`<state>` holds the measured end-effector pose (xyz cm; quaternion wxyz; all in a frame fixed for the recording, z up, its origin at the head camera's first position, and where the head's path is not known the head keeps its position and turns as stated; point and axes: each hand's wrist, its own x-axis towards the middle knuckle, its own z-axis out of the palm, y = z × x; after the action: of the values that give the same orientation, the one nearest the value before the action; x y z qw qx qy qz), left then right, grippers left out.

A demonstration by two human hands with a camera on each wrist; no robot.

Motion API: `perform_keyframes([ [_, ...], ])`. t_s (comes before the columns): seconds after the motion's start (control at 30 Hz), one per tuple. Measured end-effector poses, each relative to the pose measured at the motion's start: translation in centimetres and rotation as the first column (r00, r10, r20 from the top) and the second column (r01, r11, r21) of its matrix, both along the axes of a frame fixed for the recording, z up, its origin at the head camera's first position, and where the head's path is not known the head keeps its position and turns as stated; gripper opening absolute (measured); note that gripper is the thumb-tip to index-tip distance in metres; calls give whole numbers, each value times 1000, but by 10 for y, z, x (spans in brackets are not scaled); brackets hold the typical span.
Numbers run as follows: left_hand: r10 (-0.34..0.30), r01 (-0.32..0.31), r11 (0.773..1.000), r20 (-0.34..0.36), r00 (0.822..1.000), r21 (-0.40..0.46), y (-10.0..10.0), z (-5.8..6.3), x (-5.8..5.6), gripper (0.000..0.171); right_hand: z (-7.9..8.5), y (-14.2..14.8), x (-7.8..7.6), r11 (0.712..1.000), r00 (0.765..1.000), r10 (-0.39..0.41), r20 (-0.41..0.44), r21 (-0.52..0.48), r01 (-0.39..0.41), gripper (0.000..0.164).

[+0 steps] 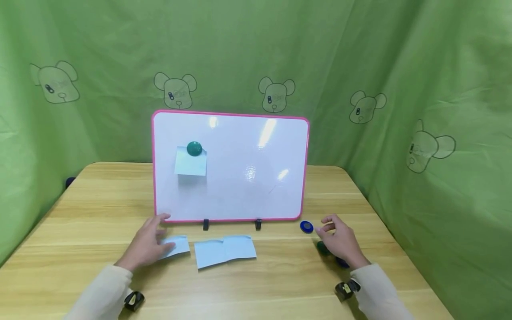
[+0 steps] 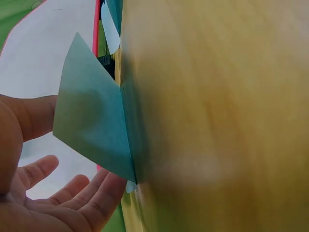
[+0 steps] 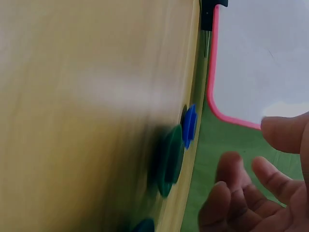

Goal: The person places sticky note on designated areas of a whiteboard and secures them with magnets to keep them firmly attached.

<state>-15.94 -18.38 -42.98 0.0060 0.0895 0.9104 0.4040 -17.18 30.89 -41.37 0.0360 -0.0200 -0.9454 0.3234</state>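
Note:
My left hand (image 1: 147, 243) is over the leftmost light-blue sticky note (image 1: 180, 245), fingers spread apart. In the left wrist view the lifted sticky note (image 2: 91, 111) hides the thumb's tip; whether they touch, I cannot tell. Two more sticky notes (image 1: 225, 252) lie side by side to its right. My right hand (image 1: 340, 240) hovers with loosely bent fingers and nothing between them. Close to it are a blue round magnet (image 1: 306, 227), a green one (image 1: 322, 248) and another blue one (image 1: 342, 263), partly covered by the hand.
A pink-framed whiteboard (image 1: 240, 178) stands on black feet (image 1: 258, 224) at the back of the wooden table (image 1: 272, 289). A green magnet (image 1: 194, 149) holds a sticky note (image 1: 190, 163) on its left part. Green curtains (image 1: 240, 44) surround the table.

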Motion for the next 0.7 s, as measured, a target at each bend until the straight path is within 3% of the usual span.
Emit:
perform_keyframes([
  [0.27,-37,37,999,10,999,-25,3,0,1,72,2,5,5,994,994,82,68,71,-87,34],
  [0.47,-47,50,992,26,999,-119,6,2,1,58,0,6,4,985,977,146,157,70,-158,36],
  [0.7,-54,67,982,75,996,-177,8,3,-1,43,-5,7,2,984,970,149,190,65,-164,38],
])
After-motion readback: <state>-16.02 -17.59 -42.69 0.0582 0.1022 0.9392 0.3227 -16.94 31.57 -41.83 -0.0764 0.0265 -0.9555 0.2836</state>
